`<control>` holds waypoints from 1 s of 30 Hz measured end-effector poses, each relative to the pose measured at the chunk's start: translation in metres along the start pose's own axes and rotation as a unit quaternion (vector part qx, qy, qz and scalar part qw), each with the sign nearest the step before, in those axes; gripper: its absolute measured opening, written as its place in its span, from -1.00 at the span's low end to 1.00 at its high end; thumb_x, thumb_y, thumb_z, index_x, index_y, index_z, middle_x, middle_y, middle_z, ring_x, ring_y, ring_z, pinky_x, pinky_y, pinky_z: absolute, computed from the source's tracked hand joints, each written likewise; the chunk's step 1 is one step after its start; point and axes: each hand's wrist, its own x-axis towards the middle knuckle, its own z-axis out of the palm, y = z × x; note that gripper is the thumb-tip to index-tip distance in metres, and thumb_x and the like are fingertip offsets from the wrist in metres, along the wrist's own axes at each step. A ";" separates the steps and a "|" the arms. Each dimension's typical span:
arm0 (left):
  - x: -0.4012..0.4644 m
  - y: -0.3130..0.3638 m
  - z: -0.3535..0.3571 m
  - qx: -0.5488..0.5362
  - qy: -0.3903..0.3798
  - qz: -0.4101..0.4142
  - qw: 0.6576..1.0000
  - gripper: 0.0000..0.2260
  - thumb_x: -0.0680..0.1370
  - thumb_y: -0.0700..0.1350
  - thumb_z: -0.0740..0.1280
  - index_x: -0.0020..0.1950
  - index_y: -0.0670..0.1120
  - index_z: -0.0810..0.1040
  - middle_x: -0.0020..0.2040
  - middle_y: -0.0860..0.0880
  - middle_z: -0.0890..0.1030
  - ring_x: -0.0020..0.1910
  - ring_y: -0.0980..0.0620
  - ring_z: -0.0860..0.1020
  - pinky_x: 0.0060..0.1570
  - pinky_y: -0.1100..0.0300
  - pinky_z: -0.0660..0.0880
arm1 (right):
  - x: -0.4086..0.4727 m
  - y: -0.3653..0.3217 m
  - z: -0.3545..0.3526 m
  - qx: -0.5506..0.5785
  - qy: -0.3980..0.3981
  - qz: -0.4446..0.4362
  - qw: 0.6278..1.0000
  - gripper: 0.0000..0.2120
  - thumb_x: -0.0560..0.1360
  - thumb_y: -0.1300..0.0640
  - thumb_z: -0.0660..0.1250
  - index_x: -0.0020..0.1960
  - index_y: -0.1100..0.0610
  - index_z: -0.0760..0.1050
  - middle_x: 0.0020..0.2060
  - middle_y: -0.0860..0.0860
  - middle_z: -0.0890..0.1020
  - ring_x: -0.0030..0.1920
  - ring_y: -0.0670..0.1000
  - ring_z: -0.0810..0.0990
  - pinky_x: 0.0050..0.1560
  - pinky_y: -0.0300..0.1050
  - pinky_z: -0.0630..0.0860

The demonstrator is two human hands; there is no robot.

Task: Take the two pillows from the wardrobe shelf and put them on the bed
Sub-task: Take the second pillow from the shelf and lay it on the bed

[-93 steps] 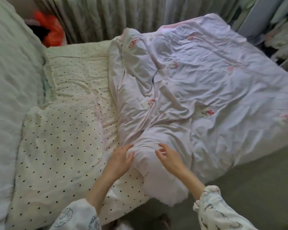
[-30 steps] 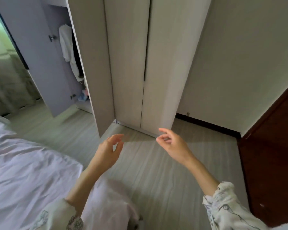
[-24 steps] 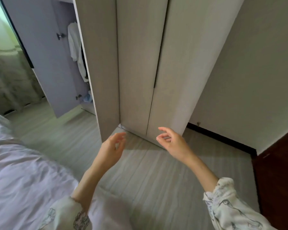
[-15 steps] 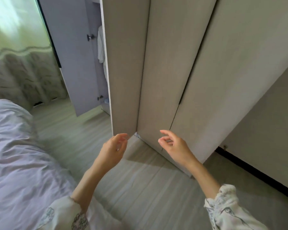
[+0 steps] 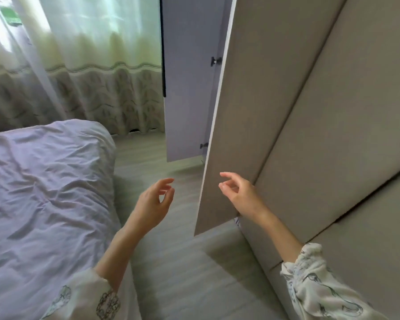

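Note:
The bed fills the left, covered by a wrinkled pale lilac duvet. On the right stands the beige wardrobe, with one open door seen edge-on and a second, greyish door open behind it. My left hand hovers over the floor between bed and wardrobe, fingers loosely curled, empty. My right hand is raised in front of the near door's lower edge, fingers apart, holding nothing. No pillow and no wardrobe shelf is visible.
A sheer curtain with a patterned lower band hangs across the back. A narrow strip of pale wood floor runs between the bed and the wardrobe. The near open door juts into that passage.
My view has swung left from the closed wardrobe fronts toward the open doors, curtain and bed. Both hands stay raised and empty, the right one now in front of the near door.

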 end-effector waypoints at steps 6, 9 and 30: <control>0.050 -0.020 -0.025 -0.002 0.077 -0.078 0.994 -0.70 0.56 -0.20 0.25 0.28 -0.18 0.46 0.07 -0.16 0.59 0.00 0.00 0.54 0.07 0.08 0.49 | 0.096 -0.019 0.040 0.002 -0.110 -0.056 0.992 -0.67 0.55 0.11 0.23 0.31 0.10 0.40 0.01 0.04 0.55 -0.06 -0.05 0.52 -0.12 -0.33 0.46; 0.076 -0.036 -0.038 0.002 0.098 -0.109 0.989 -0.71 0.56 -0.23 0.25 0.27 -0.22 0.47 0.08 -0.20 0.59 0.05 -0.08 0.57 0.12 0.04 0.48 | 0.142 -0.030 0.067 -0.001 -0.144 -0.067 0.987 -0.66 0.55 0.10 0.23 0.32 0.11 0.40 0.02 0.04 0.55 -0.05 -0.05 0.52 -0.02 -0.18 0.47; 0.494 -0.154 -0.133 0.039 0.029 -0.026 0.998 -0.71 0.57 -0.15 0.23 0.29 -0.14 0.45 0.10 -0.11 0.57 0.09 -0.01 0.53 0.13 0.12 0.45 | 0.540 -0.126 0.151 0.017 -0.046 -0.034 0.998 -0.66 0.55 0.07 0.23 0.30 0.09 0.41 -0.05 -0.02 0.54 0.01 0.01 0.53 0.04 -0.15 0.44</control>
